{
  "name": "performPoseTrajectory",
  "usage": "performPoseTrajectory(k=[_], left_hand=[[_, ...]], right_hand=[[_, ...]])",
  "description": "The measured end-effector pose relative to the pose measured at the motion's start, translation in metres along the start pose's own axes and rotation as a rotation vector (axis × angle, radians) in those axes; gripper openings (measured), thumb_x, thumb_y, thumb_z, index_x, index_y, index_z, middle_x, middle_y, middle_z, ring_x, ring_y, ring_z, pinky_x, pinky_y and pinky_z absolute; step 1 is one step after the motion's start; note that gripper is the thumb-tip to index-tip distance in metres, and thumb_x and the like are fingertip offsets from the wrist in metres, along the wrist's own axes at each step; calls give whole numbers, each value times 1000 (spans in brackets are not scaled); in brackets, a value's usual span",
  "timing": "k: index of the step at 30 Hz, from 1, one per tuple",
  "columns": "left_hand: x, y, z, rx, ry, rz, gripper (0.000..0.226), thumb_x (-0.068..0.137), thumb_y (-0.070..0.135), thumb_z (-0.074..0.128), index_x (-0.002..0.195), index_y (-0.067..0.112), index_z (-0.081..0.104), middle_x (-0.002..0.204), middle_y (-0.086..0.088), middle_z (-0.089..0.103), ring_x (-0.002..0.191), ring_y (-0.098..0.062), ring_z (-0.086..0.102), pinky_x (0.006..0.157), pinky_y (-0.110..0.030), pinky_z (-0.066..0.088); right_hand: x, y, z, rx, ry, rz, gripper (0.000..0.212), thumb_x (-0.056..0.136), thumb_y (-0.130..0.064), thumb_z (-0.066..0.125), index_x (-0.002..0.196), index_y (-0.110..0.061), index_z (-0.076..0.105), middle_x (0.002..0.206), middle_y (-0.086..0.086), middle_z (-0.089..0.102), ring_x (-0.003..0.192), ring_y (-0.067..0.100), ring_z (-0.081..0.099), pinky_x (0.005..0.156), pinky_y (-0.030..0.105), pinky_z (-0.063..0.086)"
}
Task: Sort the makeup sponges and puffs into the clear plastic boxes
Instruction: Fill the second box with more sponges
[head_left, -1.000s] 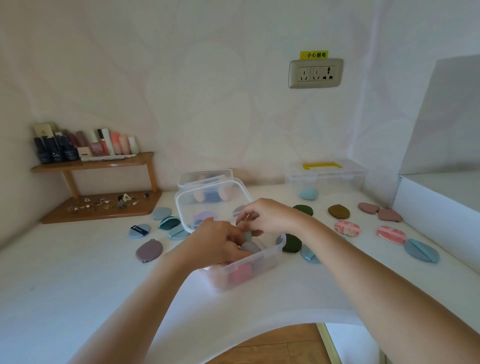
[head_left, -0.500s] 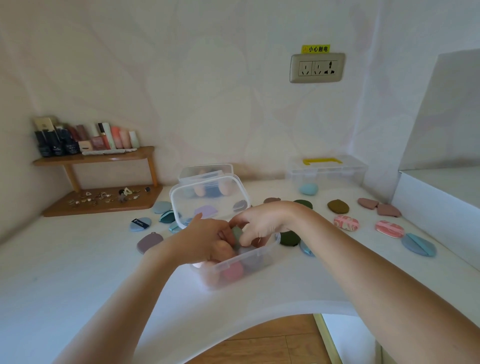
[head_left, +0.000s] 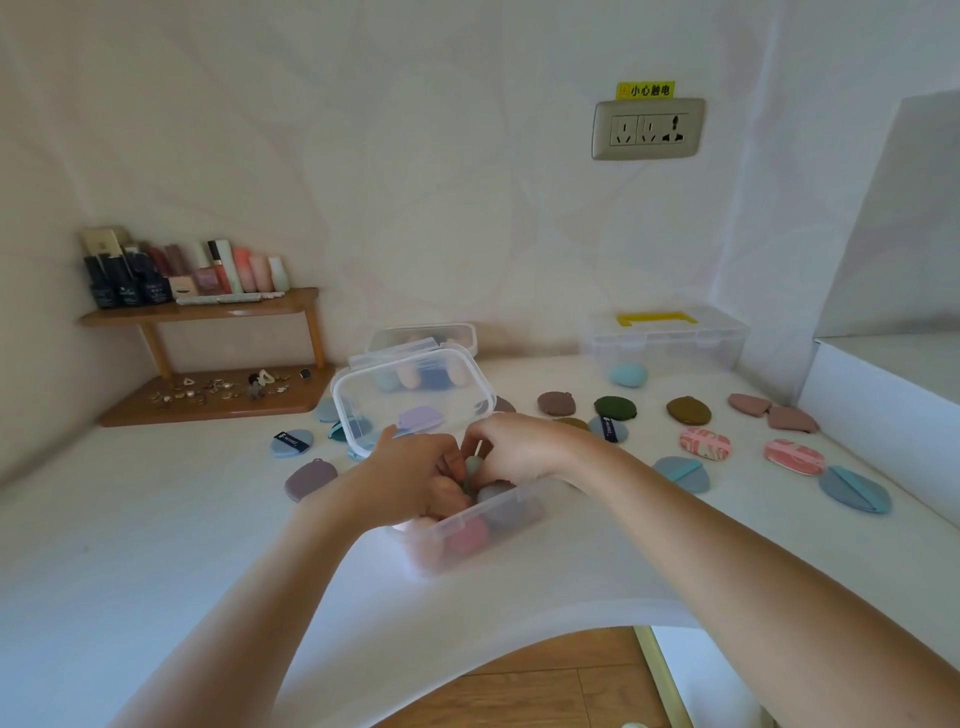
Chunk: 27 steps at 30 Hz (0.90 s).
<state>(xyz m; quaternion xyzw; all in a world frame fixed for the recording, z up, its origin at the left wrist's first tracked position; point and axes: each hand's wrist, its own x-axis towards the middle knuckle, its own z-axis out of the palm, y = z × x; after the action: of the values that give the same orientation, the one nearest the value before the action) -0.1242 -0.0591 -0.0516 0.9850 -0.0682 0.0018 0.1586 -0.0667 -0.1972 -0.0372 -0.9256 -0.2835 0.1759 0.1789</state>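
Two grips were down in one box. Of these, the right grip (head_left: 519, 448) had its fingers curled onto a grey-green sponge (head_left: 471, 469), clamped on it from above. Beside it the left grip (head_left: 415, 475) had its fingers bent in among the sponges. Whether it held one could not be told, as the knuckles hid the tips.

A second before, both were higher, over the rim, the right one pinching something small. Since then both had sunk into the open clear box (head_left: 483, 525), and the sponge stood between them, partly in. Reading: the sponge was being seated among the pink and grey ones already packed there, and the box looked close to full.

This box sat near the middle of the front edge of the desk (head_left: 156, 571), its lid (head_left: 410, 395) propped upright on the far side. Toward the back edge stood a second clear box (head_left: 423, 338), sponges showing through its wall. At the back right corner was a handled box (head_left: 670, 343), with a pale blue sponge (head_left: 628, 374) loose in front of it. Many flat puffs (head_left: 795, 457) lay unsorted toward the right edge, a few left of the lid. Judgement: sponges nearly done, puffs not yet begun.
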Motion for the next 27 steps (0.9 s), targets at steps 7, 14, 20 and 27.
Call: performPoseTrajectory(k=[7,14,20,27], left_hand=[[2,1,0,-18,-43,-81,25,77,38,63,98,25,57,95,10,56,81,-3,35,112,-37,15],[4,-1,1,-59,-23,-80,31,79,33,67,105,25,53,90,16,58,78,6,36,110,-35,19],[4,-1,2,-69,-25,-52,37,83,37,63,117,30,51,81,25,53,75,15,33,109,-35,18],[7,-4,4,-72,-38,-21,39,82,37,64,120,32,54,91,24,58,82,12,40,105,-30,19]], right_hand=[[-4,1,-2,-24,-62,-14,10,86,-24,59,93,-19,64,83,-3,59,77,14,53,57,23,37],[0,5,-4,-49,0,15,14,92,-10,43,94,-22,49,113,5,50,95,20,50,71,27,42],[-8,2,-11,-74,59,-45,30,86,-42,63,106,-19,68,104,2,65,88,16,58,66,25,43],[-13,-5,-19,-305,-68,94,49,81,-32,67,126,-23,50,116,2,50,98,20,54,68,28,41]])
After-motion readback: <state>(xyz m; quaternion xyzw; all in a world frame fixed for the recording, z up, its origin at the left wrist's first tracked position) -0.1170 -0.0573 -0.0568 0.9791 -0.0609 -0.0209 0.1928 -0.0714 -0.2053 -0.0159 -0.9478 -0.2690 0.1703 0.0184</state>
